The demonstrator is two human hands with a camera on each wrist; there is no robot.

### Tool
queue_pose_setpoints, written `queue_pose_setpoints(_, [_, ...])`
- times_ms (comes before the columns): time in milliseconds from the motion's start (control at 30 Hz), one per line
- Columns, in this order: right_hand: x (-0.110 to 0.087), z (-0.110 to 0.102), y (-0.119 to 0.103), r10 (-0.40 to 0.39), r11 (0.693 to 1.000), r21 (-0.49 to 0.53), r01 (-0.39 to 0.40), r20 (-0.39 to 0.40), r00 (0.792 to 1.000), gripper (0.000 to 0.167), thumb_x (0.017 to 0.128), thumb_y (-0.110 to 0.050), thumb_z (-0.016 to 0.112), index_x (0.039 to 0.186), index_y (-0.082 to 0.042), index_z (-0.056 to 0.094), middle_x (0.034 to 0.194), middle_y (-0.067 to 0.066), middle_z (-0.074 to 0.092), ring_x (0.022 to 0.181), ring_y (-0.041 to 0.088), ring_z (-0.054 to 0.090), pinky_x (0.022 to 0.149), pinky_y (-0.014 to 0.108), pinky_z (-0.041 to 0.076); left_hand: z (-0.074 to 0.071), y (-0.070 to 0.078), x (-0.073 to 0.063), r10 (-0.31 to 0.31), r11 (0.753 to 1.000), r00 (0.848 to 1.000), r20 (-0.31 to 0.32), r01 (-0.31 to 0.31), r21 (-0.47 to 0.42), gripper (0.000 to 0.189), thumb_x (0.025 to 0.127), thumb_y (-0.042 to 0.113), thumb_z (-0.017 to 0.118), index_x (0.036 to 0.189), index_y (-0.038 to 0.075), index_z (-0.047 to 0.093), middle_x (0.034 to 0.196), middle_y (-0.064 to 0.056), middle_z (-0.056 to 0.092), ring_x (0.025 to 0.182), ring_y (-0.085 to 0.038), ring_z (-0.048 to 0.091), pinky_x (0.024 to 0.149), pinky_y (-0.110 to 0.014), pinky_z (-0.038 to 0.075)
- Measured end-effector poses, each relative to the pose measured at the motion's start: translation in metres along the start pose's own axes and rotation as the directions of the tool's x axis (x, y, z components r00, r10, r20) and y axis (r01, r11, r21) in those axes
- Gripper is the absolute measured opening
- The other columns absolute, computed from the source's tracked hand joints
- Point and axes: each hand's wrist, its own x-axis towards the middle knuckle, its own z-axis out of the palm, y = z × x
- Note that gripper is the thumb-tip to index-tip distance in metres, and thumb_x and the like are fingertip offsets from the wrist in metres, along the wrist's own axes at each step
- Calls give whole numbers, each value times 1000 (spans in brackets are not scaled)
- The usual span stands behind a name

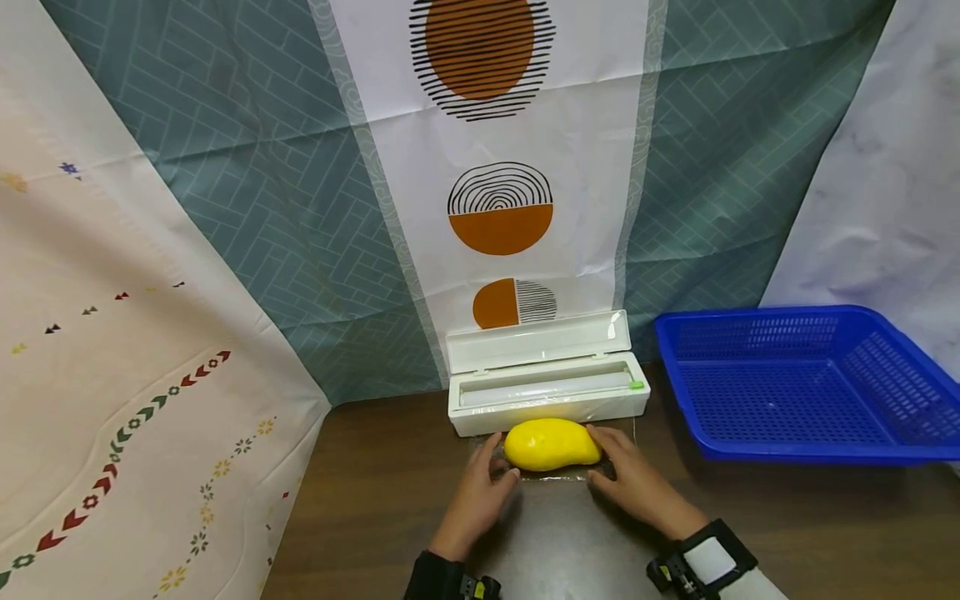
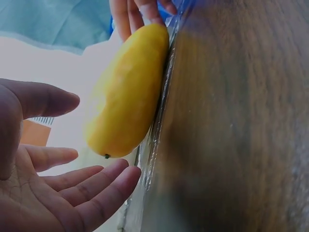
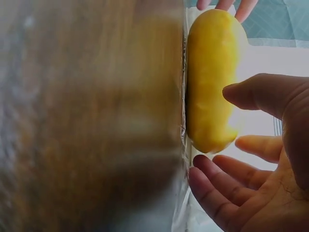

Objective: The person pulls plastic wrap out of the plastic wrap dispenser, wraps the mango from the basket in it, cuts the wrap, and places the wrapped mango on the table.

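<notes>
A dark brown, wood-grained table [image 1: 360,500] carries a long, white, rectangular box [image 1: 480,422] at its rear, the hinged lid [image 1: 540,343] raised. A sheet of clear, glossy plastic film [image 1: 555,478] lies directly in front of the box, its front edge catching the light. Just beside the box, at right, stands a bright blue, rectangular plastic basket [image 1: 817,454] with perforated walls. A pale sheen marks the tabletop's near middle.

The left fingers [image 2: 108,195] and right fingers [image 3: 213,197] face inward, loosely spread and gently bent.
</notes>
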Motion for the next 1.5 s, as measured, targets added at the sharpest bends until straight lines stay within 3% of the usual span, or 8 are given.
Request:
queue_pose_setpoints(233, [4, -8, 2, -68, 998, -19, 66, -87, 994, 54, 82, -5, 80, 133, -2, 61, 130, 13, 60, 118, 31, 62, 97, 52, 52, -11, -1, 0, 26, 999, 999, -38, -26, 20, 62, 99, 25, 63, 154, 9, 39, 151, -17, 43, 127, -35, 58, 94, -49, 54])
queue_pose_setpoints(433, [6, -20, 4, 3, 999, -33, -7, -126, 992, 26, 86, -7, 77, 110, -8, 67, 111, 7, 62, 97, 22, 64, 82, 40, 55, -25, -3, 0, 27, 999, 994, -105, -24, 31, 58, 97, 22, 65, 149, 5, 45, 141, -20, 52, 118, -33, 62, 92, -46, 55])
queue_pose_setpoints(600, [7, -30, 8, 44, 998, -48, -51, -134, 990, 17, 86, -10, 76, 94, -11, 61, 93, 3, 58, 83, 16, 57, 72, 31, 49, -35, -5, 1, 12, 1000, 989, -149, -7, 28, 57, 96, 21, 66, 148, 7, 46, 134, -18, 58, 108, -25, 65, 87, -39, 55])
queue_pose_setpoints(800, [5, -39, 14, 181, 978, -95, -188, -83, 980, 23, 87, -16, 75, 85, -11, 53, 80, 3, 48, 72, 17, 46, 64, 29, 35, -40, -9, 2, -2, 993, 982, -189, 25, 119, 41, 94, 15, 69, 131, 4, 58, 109, -10, 65, 90, -18, 60, 74, -29, 50])
queue_pose_setpoints(967, [1, -43, 21, 276, 953, -124, -275, -10, 961, 31, 88, -26, 74, 82, -9, 48, 75, 4, 46, 68, 19, 46, 62, 32, 34, -42, -15, 2, 10, 972, 971, -238, 46, 231, 24, 90, 12, 72, 111, 3, 66, 90, -5, 64, 79, -15, 56, 67, -27, 46])
queue_pose_setpoints(1133, [-1, -46, 26, 351, 930, -149, -337, 74, 934, 34, 91, -34, 71, 85, -7, 51, 74, 4, 54, 66, 19, 50, 60, 33, 38, -45, -22, 2, -33, 953, 964, -263, 109, 282, 11, 87, 12, 73, 94, 5, 68, 84, -4, 61, 75, -15, 53, 66, -30, 44])
queue_pose_setpoints(1300, [-2, -48, 25, 360, 922, -200, -330, 135, 923, 30, 92, -35, 68, 78, -11, 58, 72, 1, 60, 66, 18, 53, 60, 33, 40, -47, -27, 0, -72, 944, 972, -222, 139, 300, 14, 88, 17, 71, 92, 4, 68, 79, -3, 61, 71, -14, 52, 63, -29, 43])
queue_pose_setpoints(1500, [-3, -48, 24, 316, 940, -190, -283, 171, 933, 24, 88, -24, 69, 71, -13, 57, 68, -2, 54, 63, 14, 48, 59, 30, 38, -46, -30, 0, -70, 949, 976, -204, 128, 289, 13, 84, 14, 71, 90, 3, 69, 78, -3, 62, 69, -14, 52, 63, -29, 43])
